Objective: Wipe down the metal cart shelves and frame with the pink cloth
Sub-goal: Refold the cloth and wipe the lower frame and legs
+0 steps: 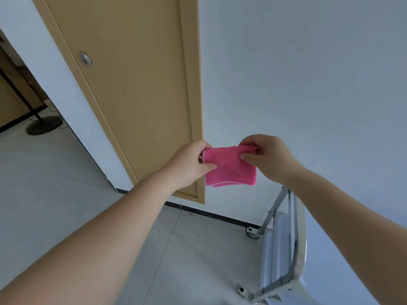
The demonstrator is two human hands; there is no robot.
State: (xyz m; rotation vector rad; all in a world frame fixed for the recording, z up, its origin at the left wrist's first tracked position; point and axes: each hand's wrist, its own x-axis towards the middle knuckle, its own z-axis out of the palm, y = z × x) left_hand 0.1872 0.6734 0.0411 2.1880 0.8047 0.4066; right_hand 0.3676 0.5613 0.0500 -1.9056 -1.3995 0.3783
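Observation:
A folded pink cloth (229,167) with a pale edge hangs in the air between both hands, in front of the wall. My left hand (189,164) pinches its upper left corner. My right hand (267,158) pinches its upper right corner. The metal cart (283,245) stands low on the right against the wall, below my right forearm. Its silver frame tubes, grey shelves and two small casters show; my right arm hides part of it.
A tan closed door (132,89) with a round metal lock fills the wall to the left of the cloth. A black round stand base (44,125) sits on the grey tiled floor at far left. A white wall rises behind the cart.

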